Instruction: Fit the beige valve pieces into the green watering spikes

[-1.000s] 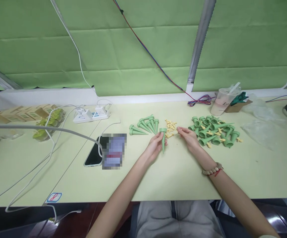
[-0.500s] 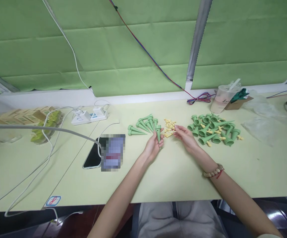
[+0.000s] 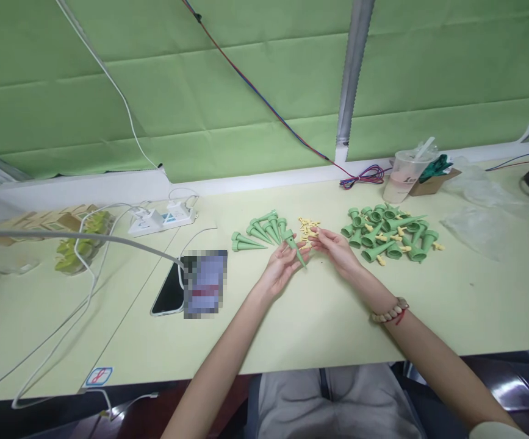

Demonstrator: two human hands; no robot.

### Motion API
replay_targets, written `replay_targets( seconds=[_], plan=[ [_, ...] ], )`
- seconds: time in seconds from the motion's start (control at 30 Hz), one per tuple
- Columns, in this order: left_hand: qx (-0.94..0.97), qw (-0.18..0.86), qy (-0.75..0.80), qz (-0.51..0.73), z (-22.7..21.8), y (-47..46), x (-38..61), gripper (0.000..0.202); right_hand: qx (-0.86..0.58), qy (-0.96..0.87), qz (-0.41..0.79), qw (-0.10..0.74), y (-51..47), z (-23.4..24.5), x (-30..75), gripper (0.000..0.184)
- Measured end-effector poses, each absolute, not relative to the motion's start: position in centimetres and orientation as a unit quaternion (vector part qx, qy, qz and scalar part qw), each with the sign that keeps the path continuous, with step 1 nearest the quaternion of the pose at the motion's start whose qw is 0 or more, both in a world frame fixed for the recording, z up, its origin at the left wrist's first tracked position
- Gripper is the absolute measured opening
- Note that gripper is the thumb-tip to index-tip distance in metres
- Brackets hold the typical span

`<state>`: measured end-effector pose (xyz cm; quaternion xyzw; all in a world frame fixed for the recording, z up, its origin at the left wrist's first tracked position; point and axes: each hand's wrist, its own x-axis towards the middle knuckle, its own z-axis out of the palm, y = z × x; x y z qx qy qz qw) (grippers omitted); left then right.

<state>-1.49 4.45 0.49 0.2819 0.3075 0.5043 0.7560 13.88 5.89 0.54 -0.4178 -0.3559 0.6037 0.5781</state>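
The left grip point(image 3: 280, 269), palm up, holds a cone point(image 3: 298, 252) aslant; the right grip point(image 3: 338, 251) curls just beside it, whether around anything I cannot tell. Yellow bits point(image 3: 307, 223) lie just beyond, partly covered by the right grip; loose cones point(image 3: 257, 231) left, a mixed heap point(image 3: 395, 225) right; farther out, a partly pixelated phone point(image 3: 168, 292) left, a cup point(image 3: 399, 178) right.

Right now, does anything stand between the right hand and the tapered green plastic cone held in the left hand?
No loose object visibly does. Only fingertips of the left hand show between the tapered green plastic cone and the right hand; the small yellow plastic pieces lie just beyond.
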Motion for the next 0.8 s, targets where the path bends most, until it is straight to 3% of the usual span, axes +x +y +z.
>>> replay_targets(
  seconds=[0.53,0.8],
  plan=[
    [0.302,0.715,0.356,0.521,0.5,4.6,-1.3,0.035,-0.423,-0.36,0.589,0.587,5.8,1.0,13.8,0.03],
    [0.328,0.688,0.385,0.52,0.5,4.6,-1.3,0.042,-0.452,-0.324,0.514,0.653,6.5,0.2,14.2,0.029]
  ],
)
